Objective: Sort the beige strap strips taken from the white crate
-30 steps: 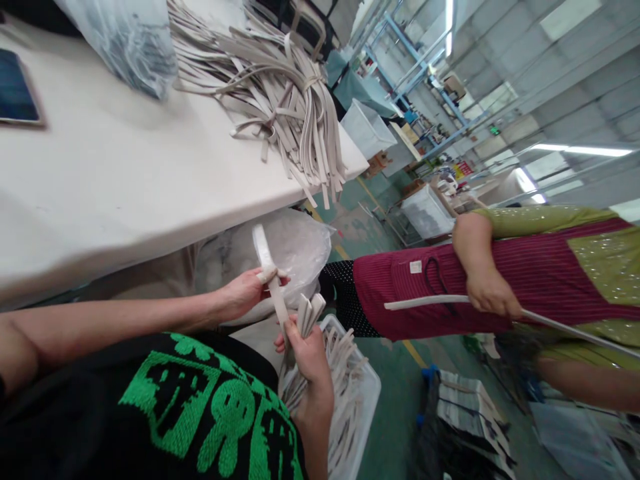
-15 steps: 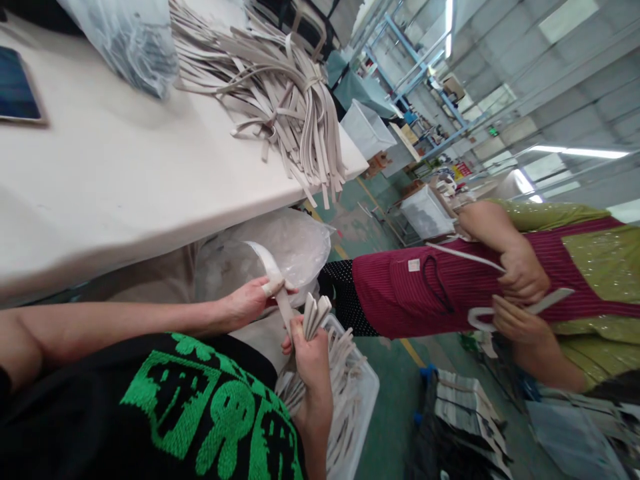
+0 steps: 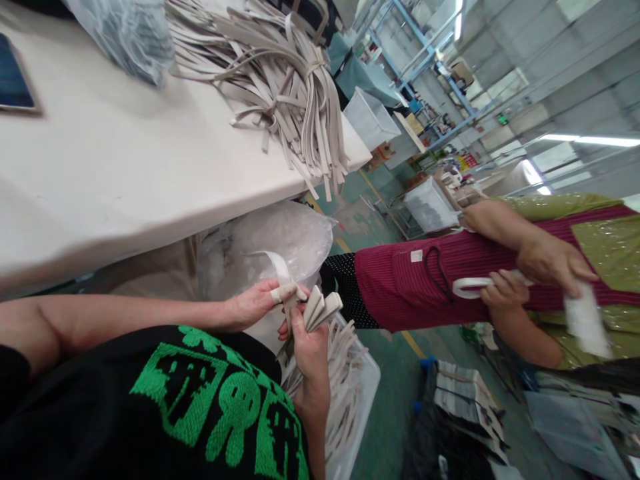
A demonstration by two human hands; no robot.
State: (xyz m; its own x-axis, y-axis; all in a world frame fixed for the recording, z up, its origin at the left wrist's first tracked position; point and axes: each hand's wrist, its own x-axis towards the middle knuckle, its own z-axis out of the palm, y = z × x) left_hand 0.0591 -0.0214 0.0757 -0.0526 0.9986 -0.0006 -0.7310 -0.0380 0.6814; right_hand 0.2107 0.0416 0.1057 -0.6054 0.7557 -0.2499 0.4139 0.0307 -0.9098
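My left hand [image 3: 253,302], with a pale wrap round one finger, is closed on a whitish strap [image 3: 279,268] whose free end curls up and to the left. Right beside it, my right hand [image 3: 311,350] is closed round a small bundle of folded beige straps [image 3: 321,309], their ends sticking out above the thumb. The two hands nearly touch, and the strap from the left hand runs down towards the right one. Under my right wrist stands a white plastic crate [image 3: 369,380] of loose straps [image 3: 345,400].
A heap of beige straps [image 3: 320,100] lies on the white-covered table [image 3: 100,173], with a phone [image 3: 15,77] and a plastic bag [image 3: 127,37]. Clear plastic [image 3: 295,233] hangs below its edge. Opposite, a person in a maroon apron [image 3: 390,283] handles a white strap [image 3: 470,287].
My hands have come closer together, the left moving slightly right along the strap. The other person's hands have moved apart, one now over a whitish piece at the right.
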